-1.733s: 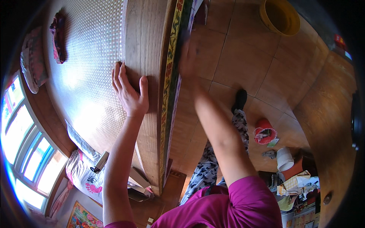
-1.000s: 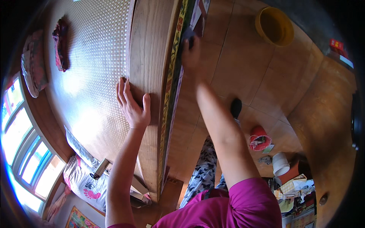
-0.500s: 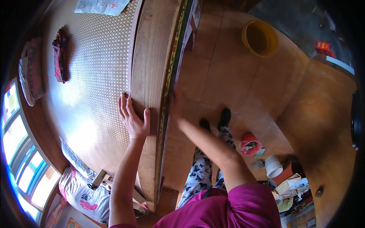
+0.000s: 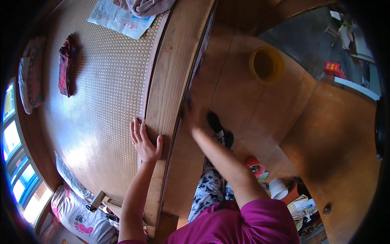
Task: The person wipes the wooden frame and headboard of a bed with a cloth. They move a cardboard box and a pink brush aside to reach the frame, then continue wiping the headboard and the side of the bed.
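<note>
On the broad wooden rail (image 4: pixel 170 81) of the bed frame, the left hand (image 4: pixel 144 142) lies flat with fingers spread, holding nothing, seemingly bracing the body. Just right, the right hand (image 4: pixel 194 115) presses at the rail's outer edge; it is blurred, so I cannot tell its grip. Left of the rail spreads the woven mat (image 4: pixel 97 93), with a folded cloth (image 4: pixel 67 65) far off. Far right on the floor, a yellow bucket (image 4: pixel 266 65) stands upright, apparently empty.

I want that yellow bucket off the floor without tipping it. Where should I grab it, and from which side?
Probably by its rim, from above: the yellow bucket stands upright on the tiled floor with its open mouth facing up and bare floor around it. No handle is visible in this view.
</note>
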Demonstrator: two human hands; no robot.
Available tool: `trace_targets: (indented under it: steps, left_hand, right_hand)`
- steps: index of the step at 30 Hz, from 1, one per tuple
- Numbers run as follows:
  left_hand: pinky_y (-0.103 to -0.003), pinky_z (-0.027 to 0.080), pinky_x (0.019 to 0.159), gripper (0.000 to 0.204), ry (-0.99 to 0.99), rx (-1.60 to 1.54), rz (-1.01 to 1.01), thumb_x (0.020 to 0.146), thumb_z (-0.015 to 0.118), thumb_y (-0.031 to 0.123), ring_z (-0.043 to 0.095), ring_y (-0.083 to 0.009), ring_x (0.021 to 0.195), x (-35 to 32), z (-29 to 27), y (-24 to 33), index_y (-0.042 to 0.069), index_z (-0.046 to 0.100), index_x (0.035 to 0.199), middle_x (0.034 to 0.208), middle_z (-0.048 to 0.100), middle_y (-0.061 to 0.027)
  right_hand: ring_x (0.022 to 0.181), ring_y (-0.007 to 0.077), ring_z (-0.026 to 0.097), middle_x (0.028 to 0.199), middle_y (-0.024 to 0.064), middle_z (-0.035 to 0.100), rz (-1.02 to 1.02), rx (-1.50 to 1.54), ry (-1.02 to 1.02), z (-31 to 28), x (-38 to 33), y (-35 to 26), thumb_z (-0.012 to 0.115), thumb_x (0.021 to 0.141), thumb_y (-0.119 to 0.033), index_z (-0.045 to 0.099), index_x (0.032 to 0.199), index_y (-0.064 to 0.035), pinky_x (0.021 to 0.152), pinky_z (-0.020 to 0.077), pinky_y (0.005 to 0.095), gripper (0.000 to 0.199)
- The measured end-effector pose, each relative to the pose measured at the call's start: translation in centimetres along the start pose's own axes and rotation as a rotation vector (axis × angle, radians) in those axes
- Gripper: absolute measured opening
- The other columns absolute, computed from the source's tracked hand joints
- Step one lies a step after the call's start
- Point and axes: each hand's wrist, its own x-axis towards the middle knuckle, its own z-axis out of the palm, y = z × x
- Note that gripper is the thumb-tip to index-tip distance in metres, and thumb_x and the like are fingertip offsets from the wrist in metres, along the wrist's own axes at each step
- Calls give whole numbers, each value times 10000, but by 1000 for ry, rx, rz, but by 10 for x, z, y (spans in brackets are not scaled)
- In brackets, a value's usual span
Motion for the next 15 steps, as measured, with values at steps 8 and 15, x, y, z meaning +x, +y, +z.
trace_targets:
  steps: [8, 15]
  left_hand:
    - [-546, 312, 1071, 594, 27, 3, -231, 971, 559, 413, 441, -390, 1203, 24, 20, -21, 35, 444, 1414, 1291, 499, -198]
    - [-540, 238, 1174, 770, 169, -196, -767, 992, 388, 668, 248, -424, 1457, 243, 27, 54, 198, 271, 1590, 1582, 276, -212]
  right_hand:
    - [1219, 198, 536, 1314, 96, 599, 670, 206, -87, -3, -106, -26, 509, 1019, -73, 515, 1416, -43, 1042, 426, 333, 398]
    - [910, 141, 629, 1144, 104, 660, 671, 288, -116, 8, -60, 4, 597, 982, -83, 540, 1372, -38, 705, 536, 293, 396]
